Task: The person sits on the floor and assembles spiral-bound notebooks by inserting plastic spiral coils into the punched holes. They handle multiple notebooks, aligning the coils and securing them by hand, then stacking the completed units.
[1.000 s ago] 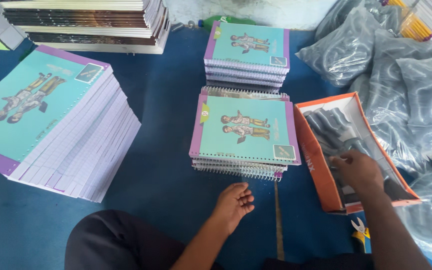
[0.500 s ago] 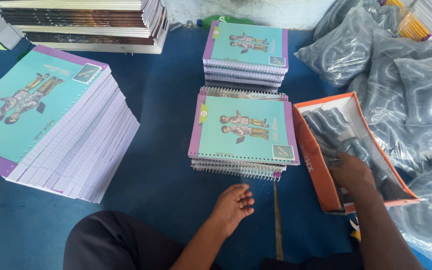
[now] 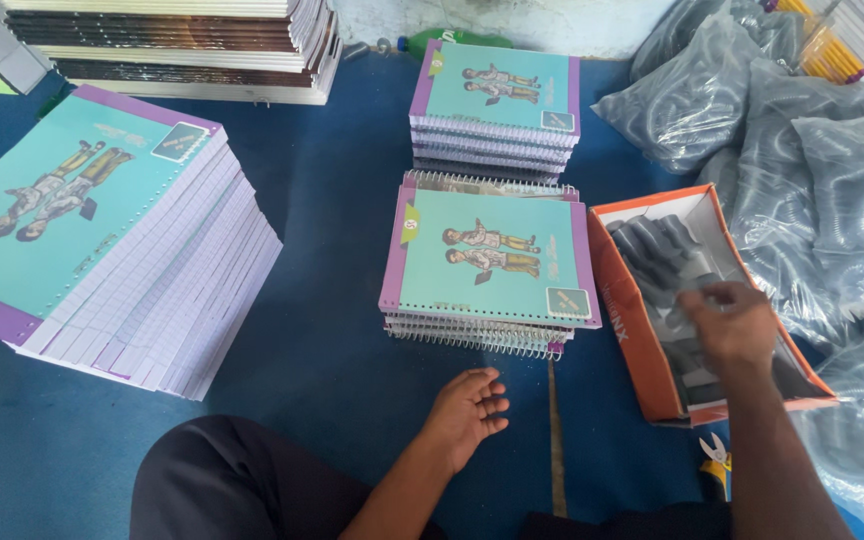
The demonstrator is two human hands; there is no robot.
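Observation:
My left hand (image 3: 467,410) rests palm down on the blue floor, fingers spread and holding nothing, just in front of a low stack of spiral-bound notebooks (image 3: 487,260) with teal and purple covers. My right hand (image 3: 737,325) hovers inside an orange cardboard box (image 3: 622,300) that lies to the right of that stack. Grey plastic binding coils (image 3: 657,250) fill the box. The fingers of my right hand are bent over the coils and slightly blurred, so a grip is unclear.
A second bound stack (image 3: 497,90) sits behind the first. A tall slanted pile of unbound teal-covered books (image 3: 82,220) is at left, with more piles (image 3: 172,40) at the back. Clear bags of grey coils (image 3: 832,180) crowd the right. Yellow-handled pliers (image 3: 717,465) lie by the box.
My right hand has lifted slightly and shifted to the right over the box. The left hand and the stacks have stayed put.

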